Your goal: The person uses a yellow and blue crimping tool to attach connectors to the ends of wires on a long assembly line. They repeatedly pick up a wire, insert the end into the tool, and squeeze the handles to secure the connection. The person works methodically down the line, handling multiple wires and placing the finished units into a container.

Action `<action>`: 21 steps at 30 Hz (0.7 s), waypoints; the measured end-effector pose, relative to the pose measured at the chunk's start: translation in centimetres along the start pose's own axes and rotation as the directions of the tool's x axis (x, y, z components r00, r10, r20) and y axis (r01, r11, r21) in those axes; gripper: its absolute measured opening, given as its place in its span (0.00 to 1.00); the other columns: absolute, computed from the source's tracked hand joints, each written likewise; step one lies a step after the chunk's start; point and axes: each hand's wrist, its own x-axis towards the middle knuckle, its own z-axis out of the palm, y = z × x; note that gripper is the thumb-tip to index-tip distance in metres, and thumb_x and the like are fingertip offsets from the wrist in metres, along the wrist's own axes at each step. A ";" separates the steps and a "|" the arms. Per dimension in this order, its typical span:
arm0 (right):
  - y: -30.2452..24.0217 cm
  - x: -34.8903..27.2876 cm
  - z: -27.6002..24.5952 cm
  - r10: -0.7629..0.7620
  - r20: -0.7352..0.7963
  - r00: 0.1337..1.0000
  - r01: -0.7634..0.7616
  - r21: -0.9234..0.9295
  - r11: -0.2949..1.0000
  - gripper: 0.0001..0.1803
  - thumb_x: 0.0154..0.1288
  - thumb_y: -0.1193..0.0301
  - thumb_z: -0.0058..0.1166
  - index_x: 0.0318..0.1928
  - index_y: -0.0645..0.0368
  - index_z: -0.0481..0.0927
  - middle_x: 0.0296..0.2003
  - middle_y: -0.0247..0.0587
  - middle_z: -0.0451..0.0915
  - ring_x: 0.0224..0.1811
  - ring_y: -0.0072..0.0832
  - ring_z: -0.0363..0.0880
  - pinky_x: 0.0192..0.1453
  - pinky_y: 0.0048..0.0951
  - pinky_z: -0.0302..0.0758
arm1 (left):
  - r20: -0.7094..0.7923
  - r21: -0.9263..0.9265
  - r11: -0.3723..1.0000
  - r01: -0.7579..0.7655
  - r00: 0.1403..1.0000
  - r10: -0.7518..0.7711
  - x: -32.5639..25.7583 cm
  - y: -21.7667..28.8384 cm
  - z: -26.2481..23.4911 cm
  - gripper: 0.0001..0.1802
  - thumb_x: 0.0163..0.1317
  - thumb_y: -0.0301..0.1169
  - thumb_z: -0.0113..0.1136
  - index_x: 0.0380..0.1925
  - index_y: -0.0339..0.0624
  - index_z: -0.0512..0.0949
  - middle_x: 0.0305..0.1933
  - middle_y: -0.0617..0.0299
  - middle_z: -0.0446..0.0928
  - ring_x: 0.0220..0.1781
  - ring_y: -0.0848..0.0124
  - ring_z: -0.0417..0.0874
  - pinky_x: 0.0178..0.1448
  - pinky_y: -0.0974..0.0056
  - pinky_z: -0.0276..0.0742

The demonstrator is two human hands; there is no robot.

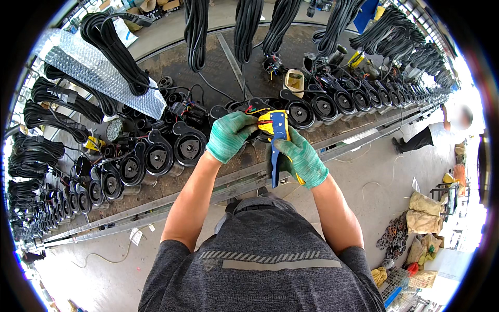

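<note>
Left hand [229, 136] pinches coloured wires [253, 111] at a motor on the bench [156, 200]; right hand [301, 158] squeezes the crimper [277, 143] on them. Many motors [156, 158] along the row wait beside.

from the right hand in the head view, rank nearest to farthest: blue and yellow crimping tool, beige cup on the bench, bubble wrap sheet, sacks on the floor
1. Blue and yellow crimping tool: gripped in the right hand itself.
2. Beige cup: on the bench, just beyond the hands.
3. Sacks: on the floor, far to the person's right.
4. Bubble wrap sheet: at the bench's far left, past the left hand.
</note>
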 end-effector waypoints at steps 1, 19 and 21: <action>0.1 0.1 -0.2 -0.001 -0.002 1.000 0.001 -0.014 1.000 0.20 0.76 0.70 0.57 0.64 0.58 0.72 0.36 0.34 0.83 0.34 0.22 0.84 0.38 0.26 0.84 | 0.006 0.011 1.000 -0.003 1.000 0.003 0.0 0.0 0.0 0.12 0.57 0.21 0.73 0.42 0.36 0.87 0.38 0.53 0.86 0.38 0.58 0.88 0.43 0.63 0.82; 3.3 -4.3 -6.1 -0.044 -0.257 0.965 0.126 0.312 0.942 0.20 0.74 0.71 0.53 0.64 0.61 0.73 0.45 0.48 0.83 0.45 0.43 0.86 0.53 0.48 0.86 | -0.074 -0.425 0.868 0.258 0.945 -0.317 2.6 -2.6 -1.6 0.09 0.71 0.26 0.66 0.47 0.35 0.82 0.33 0.65 0.83 0.29 0.80 0.79 0.34 0.72 0.77; 4.5 -6.7 -7.6 -0.029 -0.294 0.956 0.137 0.354 0.925 0.19 0.75 0.70 0.52 0.62 0.61 0.73 0.45 0.52 0.83 0.45 0.48 0.86 0.52 0.52 0.86 | -0.104 -0.455 0.863 0.220 0.949 -0.297 4.3 -4.1 -2.5 0.08 0.73 0.25 0.63 0.49 0.36 0.80 0.35 0.64 0.83 0.33 0.77 0.81 0.39 0.70 0.79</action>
